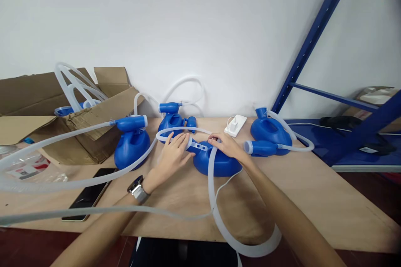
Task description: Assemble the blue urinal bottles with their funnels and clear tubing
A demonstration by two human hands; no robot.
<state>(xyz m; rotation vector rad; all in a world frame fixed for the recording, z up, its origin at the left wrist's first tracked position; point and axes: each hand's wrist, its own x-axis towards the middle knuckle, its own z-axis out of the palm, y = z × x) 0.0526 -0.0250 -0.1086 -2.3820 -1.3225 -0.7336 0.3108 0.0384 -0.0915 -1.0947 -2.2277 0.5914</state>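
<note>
A blue plastic bottle (pixel 216 163) with a built-in handle lies on its side on the table, its neck pointing left. My left hand (pixel 173 154) is at the neck, with the white cap (pixel 189 143) between its thumb and fingers. From the cap a white strap (pixel 199 146) with holes runs along the bottle. My right hand (pixel 227 145) rests over the handle, fingers closed around a translucent hose (pixel 211 175). That hose loops down past the table's front edge. Part of the bottle's top is hidden under my right hand.
Other blue bottles with hoses stand at left (pixel 131 150), back (pixel 169 123) and right (pixel 271 130). An open cardboard box (pixel 84 142) holds more hoses. A phone (pixel 90 194), a white power strip (pixel 235 125) and a blue metal shelf frame (pixel 308 41) are around.
</note>
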